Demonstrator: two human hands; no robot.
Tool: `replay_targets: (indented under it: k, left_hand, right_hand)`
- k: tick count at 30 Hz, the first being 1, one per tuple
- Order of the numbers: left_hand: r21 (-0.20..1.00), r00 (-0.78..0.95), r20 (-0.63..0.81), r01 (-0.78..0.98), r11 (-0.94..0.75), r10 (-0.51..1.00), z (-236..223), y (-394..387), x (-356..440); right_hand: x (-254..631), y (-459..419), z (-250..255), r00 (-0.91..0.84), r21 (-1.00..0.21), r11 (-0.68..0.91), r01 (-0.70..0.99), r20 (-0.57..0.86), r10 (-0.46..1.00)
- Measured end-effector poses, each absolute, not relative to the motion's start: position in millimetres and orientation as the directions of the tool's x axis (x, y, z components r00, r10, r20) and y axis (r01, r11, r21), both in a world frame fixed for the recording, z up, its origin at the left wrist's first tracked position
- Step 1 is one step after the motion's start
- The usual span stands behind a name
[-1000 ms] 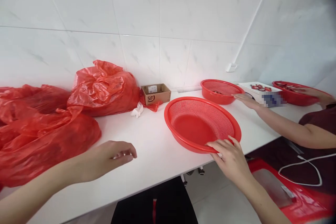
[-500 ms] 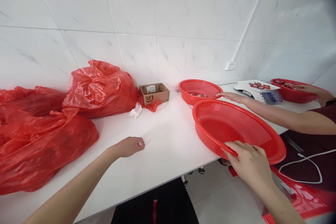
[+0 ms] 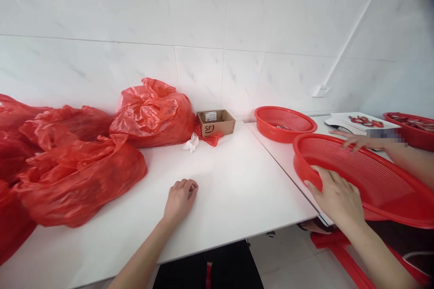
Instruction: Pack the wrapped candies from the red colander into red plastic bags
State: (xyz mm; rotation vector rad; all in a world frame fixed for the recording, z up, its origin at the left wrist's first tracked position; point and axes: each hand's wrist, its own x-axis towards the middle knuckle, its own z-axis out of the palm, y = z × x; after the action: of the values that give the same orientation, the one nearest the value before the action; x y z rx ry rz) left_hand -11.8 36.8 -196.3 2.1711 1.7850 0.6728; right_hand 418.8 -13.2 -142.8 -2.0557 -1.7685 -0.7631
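Red empty basket (image 3: 373, 180) gripped at its rim by right hand (image 3: 337, 196); left hand (image 3: 179, 196) loosely curled on table (image 3: 237, 189)

The slotted basket (image 3: 369, 180) under the right hand (image 3: 337, 198) is showing solid red, as is the second basket (image 3: 285, 123) beyond it. Left of the left hand (image 3: 179, 198), crumpled plastic bags (image 3: 84, 176) are glowing translucent red. The cardboard box (image 3: 216, 123) is showing brown with black lettering, against the white tabletop (image 3: 237, 189) and grey-veined white wall tiles (image 3: 203, 9).
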Motion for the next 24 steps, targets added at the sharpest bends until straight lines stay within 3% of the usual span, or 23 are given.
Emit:
replay_targets:
  k: [4, 8, 12, 15, 20, 24]
  left_hand:
    - [0.506, 0.149, 0.232, 0.825, -0.251, 0.961, -198.2, 29.3, -10.2]
    - [0.546, 0.127, 0.248, 0.801, -0.247, 0.96, -197.2, 24.1, -10.5]
    - [0.611, 0.062, 0.254, 0.763, -0.21, 0.965, -195.7, 20.1, -10.9]
    - [0.662, 0.004, 0.24, 0.73, -0.167, 0.971, -194.5, 22.0, -10.7]
    - [0.723, -0.027, 0.181, 0.681, -0.115, 0.983, -192.7, 27.7, -10.5]
    - [0.748, -0.04, 0.132, 0.659, -0.073, 0.99, -192.6, 30.7, -11.4]
  right_hand:
    - [405.4, 53.9, -117.7, -0.071, 0.073, 0.033, 0.997, 0.602, 0.795]
    - [419.8, 144.2, -100.5, -0.127, 0.115, 0.076, 0.99, 0.539, 0.833]
    - [454.2, 216.3, -111.4, -0.042, 0.076, 0.007, 0.997, 0.48, 0.876]
    - [465.4, 246.2, -125.4, 0.066, 0.005, -0.072, 0.997, 0.344, 0.937]
    - [466.4, 258.5, -127.6, 0.117, 0.03, -0.165, 0.986, 0.583, 0.804]
    - [479.6, 272.4, -121.5, 0.262, -0.064, -0.259, 0.964, 0.424, 0.867]
